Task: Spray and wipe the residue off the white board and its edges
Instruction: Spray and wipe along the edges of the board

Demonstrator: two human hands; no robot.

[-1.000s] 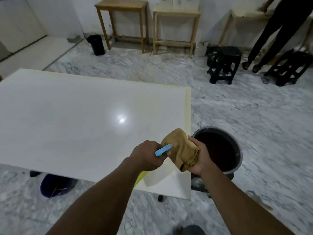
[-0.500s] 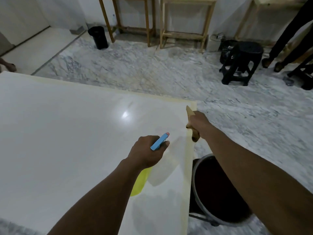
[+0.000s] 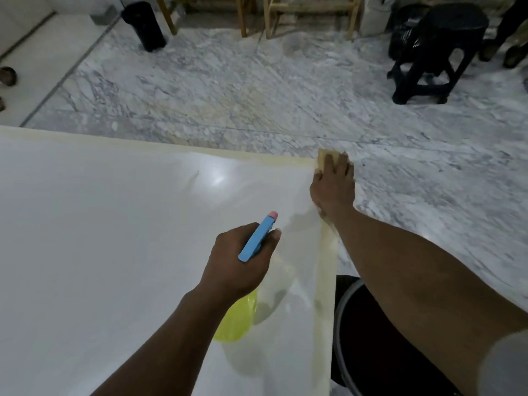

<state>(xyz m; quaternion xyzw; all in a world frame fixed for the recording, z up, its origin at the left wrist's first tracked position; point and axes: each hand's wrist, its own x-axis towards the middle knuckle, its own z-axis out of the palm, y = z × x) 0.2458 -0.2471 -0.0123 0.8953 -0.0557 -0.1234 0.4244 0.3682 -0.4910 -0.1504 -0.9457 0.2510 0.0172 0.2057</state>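
Head view: dim indoor light, soft overall.
I log one glare spot from a light above on the white board (image 3: 100, 238), towards its far edge; faint double shadows of the spray bottle (image 3: 257, 238) near its right edge; floor (image 3: 257, 90) smeared; frame edges bowed; black stool (image 3: 437, 52) underexposed.

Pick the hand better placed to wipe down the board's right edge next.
Right. The right hand presses the cloth flat on the far right corner of the board, at the top of that yellowed edge. The left hand grips the spray bottle over the board and holds no cloth.
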